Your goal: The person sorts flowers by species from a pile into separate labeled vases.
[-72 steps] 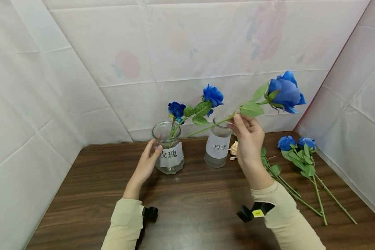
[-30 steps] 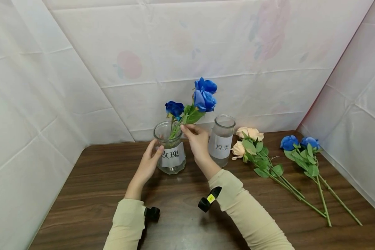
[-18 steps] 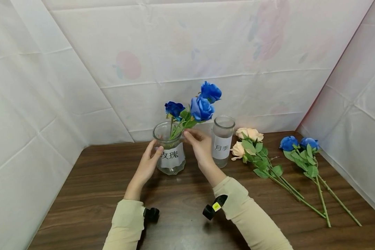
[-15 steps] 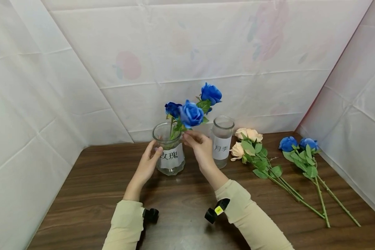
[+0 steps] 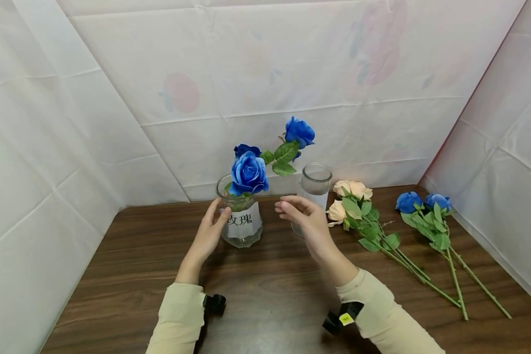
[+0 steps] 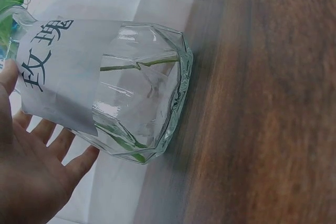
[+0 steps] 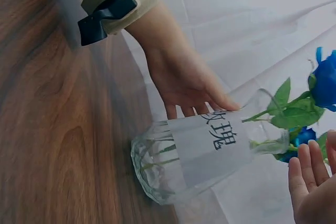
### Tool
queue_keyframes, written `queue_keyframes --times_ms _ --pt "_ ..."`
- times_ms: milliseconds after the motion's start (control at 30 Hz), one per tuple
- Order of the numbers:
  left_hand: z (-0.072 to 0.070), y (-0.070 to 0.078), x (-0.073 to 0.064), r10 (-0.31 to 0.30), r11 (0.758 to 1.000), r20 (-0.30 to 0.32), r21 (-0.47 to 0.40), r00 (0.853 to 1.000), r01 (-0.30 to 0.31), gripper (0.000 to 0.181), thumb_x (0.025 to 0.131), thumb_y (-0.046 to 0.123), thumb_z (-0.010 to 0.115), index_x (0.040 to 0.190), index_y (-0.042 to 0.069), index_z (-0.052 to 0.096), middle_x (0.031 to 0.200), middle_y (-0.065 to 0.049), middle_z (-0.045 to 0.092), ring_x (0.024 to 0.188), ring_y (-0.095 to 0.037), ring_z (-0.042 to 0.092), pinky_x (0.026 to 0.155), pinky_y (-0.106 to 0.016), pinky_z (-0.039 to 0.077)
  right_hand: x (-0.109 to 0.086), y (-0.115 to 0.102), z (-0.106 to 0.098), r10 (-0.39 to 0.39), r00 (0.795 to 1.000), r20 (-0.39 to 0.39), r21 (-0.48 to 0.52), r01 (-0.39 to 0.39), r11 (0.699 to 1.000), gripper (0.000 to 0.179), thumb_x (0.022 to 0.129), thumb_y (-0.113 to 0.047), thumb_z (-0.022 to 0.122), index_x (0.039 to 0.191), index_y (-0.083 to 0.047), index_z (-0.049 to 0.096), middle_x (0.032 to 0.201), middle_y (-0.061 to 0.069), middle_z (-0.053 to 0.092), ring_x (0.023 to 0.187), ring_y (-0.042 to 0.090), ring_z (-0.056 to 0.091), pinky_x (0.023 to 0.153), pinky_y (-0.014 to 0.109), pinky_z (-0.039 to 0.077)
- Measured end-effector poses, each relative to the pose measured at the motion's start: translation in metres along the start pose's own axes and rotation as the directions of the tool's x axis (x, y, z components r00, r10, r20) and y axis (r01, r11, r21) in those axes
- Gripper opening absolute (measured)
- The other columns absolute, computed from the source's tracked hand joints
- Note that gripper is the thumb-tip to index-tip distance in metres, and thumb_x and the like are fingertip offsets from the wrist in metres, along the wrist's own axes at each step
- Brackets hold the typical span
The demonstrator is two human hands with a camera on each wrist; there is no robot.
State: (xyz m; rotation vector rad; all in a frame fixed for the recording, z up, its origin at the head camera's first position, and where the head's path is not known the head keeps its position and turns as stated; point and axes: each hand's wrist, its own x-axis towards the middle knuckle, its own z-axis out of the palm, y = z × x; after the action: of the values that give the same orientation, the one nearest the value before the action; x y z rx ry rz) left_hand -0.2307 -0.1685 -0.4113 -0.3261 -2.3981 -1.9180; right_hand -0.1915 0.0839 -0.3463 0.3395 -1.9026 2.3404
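Observation:
My left hand (image 5: 207, 231) holds the glass vase (image 5: 243, 239) labelled 玫瑰 by its left side, thumb in front and fingers behind. In the left wrist view, green stems stand inside the vase (image 6: 144, 90), which rests on the table. A bright blue rose (image 5: 250, 173) leans forward over the rim. Behind it is a darker blue rose (image 5: 244, 148), partly covered, and a third blue rose (image 5: 299, 132) leans out to the right. My right hand (image 5: 310, 223) hovers right of this vase with fingers loosely bent and nothing in them, overlapping the second vase.
A taller glass vase (image 5: 317, 183) with a white label stands to the right, partly hidden by my right hand. Several cream roses (image 5: 353, 190) lie beside it on the wooden table (image 5: 256, 305). Two blue roses (image 5: 409, 202) lie farther right. White cloth (image 5: 230, 59) hangs behind.
My right hand brought a blue rose left into the labelled vase, let go of it and drew back right. The rose's bloom has swung left and forward. My left hand stayed put.

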Motion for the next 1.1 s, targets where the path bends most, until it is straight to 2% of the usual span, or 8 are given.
queue_keyframes --times_ms 200,333,467,733,1000,1100 --pt "0.0 0.0 0.0 0.004 1.0 0.005 -0.009 1.0 -0.004 0.061 0.107 0.034 0.044 0.157 0.007 0.022 0.155 -0.02 0.029 0.14 -0.036 0.031 0.117 -0.051 0.022 -0.016 -0.013 -0.023 0.044 0.999 0.021 -0.103 -0.041 0.994 0.028 0.096 -0.009 0.066 0.118 0.009 0.063 0.101 0.007 0.073 0.093 0.019 0.07 0.088 0.04 0.055" --pt "-0.001 -0.001 0.0 0.004 1.0 -0.001 -0.002 1.0 -0.004 0.061 0.107 0.035 0.044 0.157 0.007 0.023 0.154 -0.02 0.03 0.14 -0.036 0.031 0.117 -0.051 0.023 -0.025 -0.019 -0.041 0.046 0.999 0.01 -0.2 -0.043 0.979 0.03 0.096 -0.01 0.066 0.118 0.01 0.064 0.097 0.002 0.074 0.09 0.019 0.071 0.084 0.036 0.057" --pt "-0.001 -0.002 0.001 0.004 1.0 -0.01 0.005 1.0 -0.004 0.06 0.107 0.035 0.044 0.156 0.006 0.024 0.153 -0.021 0.031 0.139 -0.037 0.032 0.116 -0.052 0.023 -0.034 -0.023 -0.061 0.032 0.999 0.003 -0.305 -0.03 0.952 0.03 0.097 -0.013 0.066 0.116 0.01 0.065 0.096 0.0 0.074 0.087 0.019 0.071 0.078 0.03 0.057" --pt "-0.001 -0.003 0.001 -0.004 1.0 -0.006 0.012 1.0 0.004 0.063 0.106 0.037 0.044 0.156 0.006 0.022 0.153 -0.021 0.031 0.139 -0.037 0.033 0.117 -0.052 0.023 -0.054 -0.035 -0.101 0.01 0.999 -0.031 -0.465 -0.023 0.885 0.03 0.098 -0.02 0.065 0.117 0.003 0.067 0.098 -0.002 0.074 0.087 0.016 0.07 0.076 0.03 0.058" --pt "0.0 -0.002 0.001 -0.014 1.0 0.003 0.01 1.0 0.014 0.065 0.107 0.038 0.043 0.157 0.006 0.019 0.155 -0.02 0.028 0.142 -0.036 0.028 0.118 -0.05 0.021 -0.072 -0.046 -0.143 0.062 0.99 -0.125 -0.546 -0.121 0.829 0.029 0.1 -0.029 0.063 0.119 -0.008 0.068 0.1 -0.01 0.073 0.088 0.012 0.068 0.073 0.025 0.055" --pt "0.0 -0.001 0.001 -0.018 1.0 0.01 0.008 1.0 0.018 0.066 0.107 0.039 0.043 0.158 0.006 0.018 0.156 -0.02 0.027 0.143 -0.037 0.027 0.118 -0.05 0.021 -0.078 -0.048 -0.161 0.075 0.987 -0.144 -0.552 -0.143 0.822 0.028 0.101 -0.028 0.061 0.121 -0.011 0.068 0.101 -0.011 0.073 0.089 0.01 0.068 0.074 0.024 0.055"
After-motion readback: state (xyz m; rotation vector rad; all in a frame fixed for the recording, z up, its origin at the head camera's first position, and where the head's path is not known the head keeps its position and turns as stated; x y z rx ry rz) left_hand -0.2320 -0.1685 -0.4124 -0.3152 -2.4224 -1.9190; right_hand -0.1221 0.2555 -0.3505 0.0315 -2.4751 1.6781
